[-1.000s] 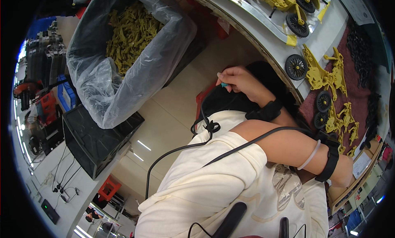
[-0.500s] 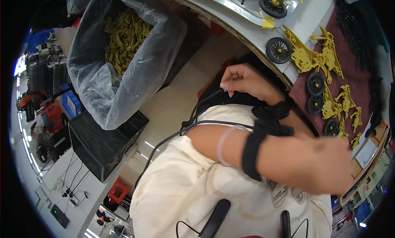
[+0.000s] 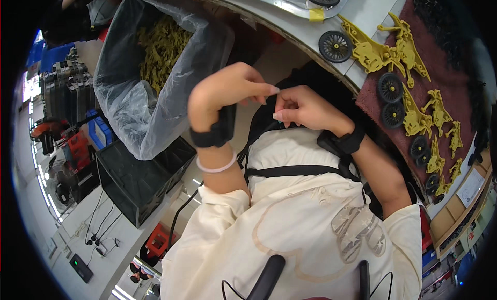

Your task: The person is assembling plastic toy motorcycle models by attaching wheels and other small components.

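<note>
Over my lap, my left hand [image 3: 228, 87] has its wrist bent and its fingers drawn together, the tips reaching to my right hand [image 3: 305, 109]. My right hand is closed in a pinch. A tiny green bit [image 3: 280, 122] shows at its fingertips; what it belongs to is hidden. Whatever the left fingertips hold is too small to make out. On the right, yellow plastic frame parts [image 3: 370, 47] and black spoked wheels [image 3: 335, 46] lie in a row along the table, mostly on a maroon cloth [image 3: 374, 95].
To the left, a bin lined with clear plastic [image 3: 121, 100] holds many yellow-green pieces [image 3: 161, 48]. Below it is a black crate [image 3: 142, 175]. A metal tray [image 3: 344, 2] stands at the table's far end, and black parts [image 3: 445, 36] are heaped past the cloth.
My left arm has swung from the parts on the right, across my body, to beside my right hand. The right hand stays pinched in nearly the same place.
</note>
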`<state>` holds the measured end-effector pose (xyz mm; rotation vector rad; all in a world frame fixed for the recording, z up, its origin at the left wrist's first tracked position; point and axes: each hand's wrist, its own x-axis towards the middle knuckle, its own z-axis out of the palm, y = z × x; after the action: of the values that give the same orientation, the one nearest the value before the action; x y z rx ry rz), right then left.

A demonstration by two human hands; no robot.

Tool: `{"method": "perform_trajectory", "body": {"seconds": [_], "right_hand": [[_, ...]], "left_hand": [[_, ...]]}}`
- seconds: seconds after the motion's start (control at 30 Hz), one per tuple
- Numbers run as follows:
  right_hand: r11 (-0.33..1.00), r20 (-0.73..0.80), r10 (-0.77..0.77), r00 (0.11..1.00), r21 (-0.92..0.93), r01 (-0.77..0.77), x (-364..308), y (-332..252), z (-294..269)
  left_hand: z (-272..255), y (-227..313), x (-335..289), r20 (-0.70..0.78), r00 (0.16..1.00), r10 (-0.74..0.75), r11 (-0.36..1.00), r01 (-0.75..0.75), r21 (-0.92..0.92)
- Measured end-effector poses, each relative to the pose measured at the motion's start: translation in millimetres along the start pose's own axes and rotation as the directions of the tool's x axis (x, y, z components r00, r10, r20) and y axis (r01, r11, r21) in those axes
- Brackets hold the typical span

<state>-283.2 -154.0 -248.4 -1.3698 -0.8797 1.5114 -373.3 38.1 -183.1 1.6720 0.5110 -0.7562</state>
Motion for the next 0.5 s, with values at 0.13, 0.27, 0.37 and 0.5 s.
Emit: {"method": "perform_trajectory", "body": {"seconds": [0.13,0.27,0.37,0.5], "right_hand": [[0.996,-0.112,0.019,0.993,0.094,-0.008,0.5,4.3,8.2],[0.998,-0.145,-0.070,0.987,-0.015,0.068,-1.5,13.6,11.3],[0.996,-0.153,-0.089,0.984,-0.044,0.083,-2.7,5.5,3.1],[0.996,-0.138,-0.009,0.990,0.088,0.021,-8.2,4.9,2.1]], "left_hand": [[33.6,-24.3,9.8,0.154,0.978,-0.142,0.982,0.158,-0.099],[66.0,-29.7,-10.0,0.085,0.985,-0.148,0.970,0.162,-0.179],[60.2,-16.7,-14.7,0.051,0.992,-0.114,0.993,0.115,-0.017],[59.1,-16.2,-12.0,0.039,0.992,-0.116,0.991,0.118,-0.057]]}}
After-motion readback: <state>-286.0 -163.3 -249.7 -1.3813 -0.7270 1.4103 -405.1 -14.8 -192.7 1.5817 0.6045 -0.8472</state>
